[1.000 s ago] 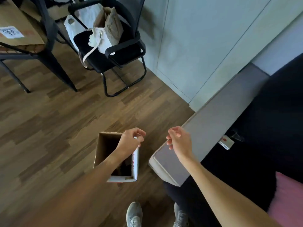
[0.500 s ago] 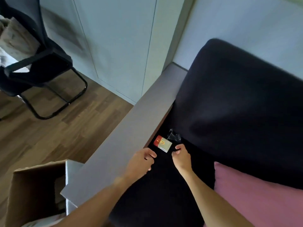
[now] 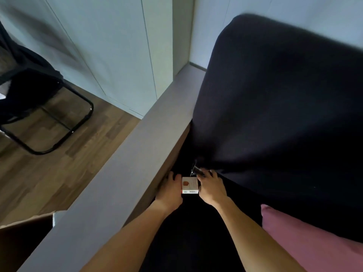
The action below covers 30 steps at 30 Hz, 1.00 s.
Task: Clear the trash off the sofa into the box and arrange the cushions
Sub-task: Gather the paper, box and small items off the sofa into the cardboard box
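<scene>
Both hands have moved farther into the corner of the sofa [image 3: 196, 242] since 0.5 s ago, and now flank the small white packet [image 3: 189, 185] with a red mark. On the near-left side of it, the left hand [image 3: 170, 191] lies palm down, its fingers spread and gripping nothing. From the right, the right hand [image 3: 212, 186] touches the packet's edge, its fingers curled over a crumpled clear wrapper [image 3: 196, 170] just beyond. Whether they grip it, I cannot tell. At far right stands a dark cushion [image 3: 284, 114]; a pink cushion [image 3: 314, 244] lies near right. Beyond the grey armrest [image 3: 125, 183], at near left, the cardboard box [image 3: 25, 238] sits on the floor.
</scene>
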Available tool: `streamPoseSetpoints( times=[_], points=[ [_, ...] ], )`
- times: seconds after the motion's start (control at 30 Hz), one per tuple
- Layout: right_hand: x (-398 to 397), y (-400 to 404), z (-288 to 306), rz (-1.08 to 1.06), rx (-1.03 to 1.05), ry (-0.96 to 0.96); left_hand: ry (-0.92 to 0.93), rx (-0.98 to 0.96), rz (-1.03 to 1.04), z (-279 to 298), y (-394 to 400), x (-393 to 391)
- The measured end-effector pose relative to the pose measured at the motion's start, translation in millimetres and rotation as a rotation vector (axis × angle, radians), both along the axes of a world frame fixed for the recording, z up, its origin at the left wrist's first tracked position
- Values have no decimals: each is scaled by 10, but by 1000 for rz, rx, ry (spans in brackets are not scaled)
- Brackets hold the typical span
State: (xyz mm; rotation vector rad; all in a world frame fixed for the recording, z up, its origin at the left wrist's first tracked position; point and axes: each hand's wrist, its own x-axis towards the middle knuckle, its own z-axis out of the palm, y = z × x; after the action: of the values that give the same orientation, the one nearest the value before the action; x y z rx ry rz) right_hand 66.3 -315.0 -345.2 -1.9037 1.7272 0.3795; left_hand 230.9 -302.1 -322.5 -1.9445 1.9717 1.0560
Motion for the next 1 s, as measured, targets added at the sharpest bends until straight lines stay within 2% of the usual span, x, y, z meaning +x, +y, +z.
streamPoseSetpoints(
  times=[0.13, 0.23, 0.33, 0.4, 0.5, 0.67, 0.8, 1.0],
  points=[
    [-165, 90, -1, -101, -249, -116, -98, -27, -199, -257, -184, -97],
    [-270, 209, 29, -201, -292, -150, -149, 30, -282, -409, -137, -189],
    [-352, 332, 96, -288, -277, -212, -188, -50, -287, -440, 41, -240],
    [-381, 410, 155, -317, -270, -250, -80, -65, -191, -436, 179, -248],
    [-363, 516, 299, -363, -306, -305, 194, -19, 89, -282, 315, -261],
    [-215, 669, 722, -519, -523, -426, 476, 1, 367, 244, 447, -147],
    [158, 785, 1172, -585, -680, -583, 581, -54, 377, 758, 577, 172],
    [1191, 928, 1644, -521, -668, -774, 669, -187, 458, 1301, 902, 1157]
  ],
)
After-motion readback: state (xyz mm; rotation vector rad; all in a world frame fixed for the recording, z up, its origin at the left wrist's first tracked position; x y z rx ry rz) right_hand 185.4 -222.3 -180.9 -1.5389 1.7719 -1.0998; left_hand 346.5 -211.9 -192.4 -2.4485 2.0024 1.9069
